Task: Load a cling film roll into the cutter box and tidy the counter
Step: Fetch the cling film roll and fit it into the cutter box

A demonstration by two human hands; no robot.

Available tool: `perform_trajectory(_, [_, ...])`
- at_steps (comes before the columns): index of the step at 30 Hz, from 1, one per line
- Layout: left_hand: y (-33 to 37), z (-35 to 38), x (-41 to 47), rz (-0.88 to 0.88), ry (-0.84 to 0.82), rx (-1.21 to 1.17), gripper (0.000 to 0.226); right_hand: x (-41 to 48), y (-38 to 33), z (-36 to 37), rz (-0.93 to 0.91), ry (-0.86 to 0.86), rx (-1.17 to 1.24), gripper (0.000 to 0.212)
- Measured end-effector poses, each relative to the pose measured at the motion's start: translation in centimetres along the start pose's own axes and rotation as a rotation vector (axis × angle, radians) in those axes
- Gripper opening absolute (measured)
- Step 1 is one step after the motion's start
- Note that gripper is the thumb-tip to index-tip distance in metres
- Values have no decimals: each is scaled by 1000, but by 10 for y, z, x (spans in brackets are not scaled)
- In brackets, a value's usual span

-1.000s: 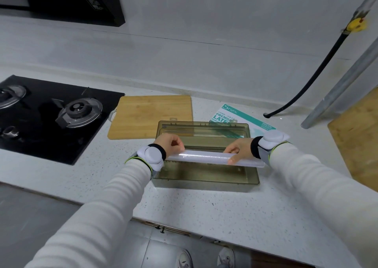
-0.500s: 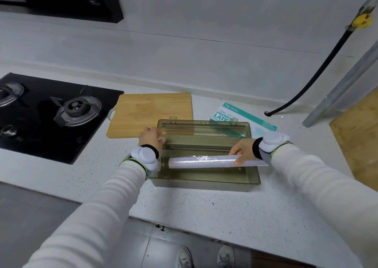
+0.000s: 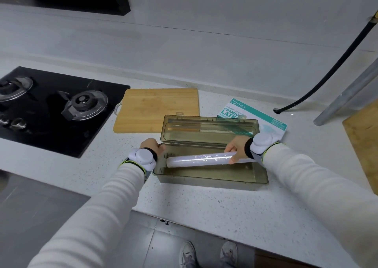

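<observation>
Bracing the cutter box [image 3: 204,182] at its left end, the left hand [image 3: 151,146] is curling its fingers over the rear corner, just right of the wooden cutting board [image 3: 157,110]. The cling film roll [image 3: 200,159] is slanting across the open tray, its left end dipping inside and its right end riding higher. The right hand [image 3: 235,148] is grasping that raised end, fingers wrapped round it. Doing this step well probably means lowering the right end until the roll is lying level and parallel to the long walls, seating flat rather than wedging (the loose film edge should be facing the cutter side, though where that edge lies cannot be told). The smoky tray is holding nothing else that shows. Its lid [image 3: 208,128] is standing open behind, and a teal-and-white packet [image 3: 239,108] is lying partly behind it.
</observation>
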State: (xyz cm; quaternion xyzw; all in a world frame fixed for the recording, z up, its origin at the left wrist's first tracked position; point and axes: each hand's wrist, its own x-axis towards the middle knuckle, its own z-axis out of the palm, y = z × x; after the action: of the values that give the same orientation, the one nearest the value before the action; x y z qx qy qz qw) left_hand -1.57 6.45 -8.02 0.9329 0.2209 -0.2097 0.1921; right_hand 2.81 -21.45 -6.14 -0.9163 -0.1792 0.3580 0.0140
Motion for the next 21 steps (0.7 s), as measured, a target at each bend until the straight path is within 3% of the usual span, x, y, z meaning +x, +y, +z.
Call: perform_trajectory(21, [2, -1, 0, 34, 1, 14, 34, 2, 3, 9, -12, -8, 96, 47])
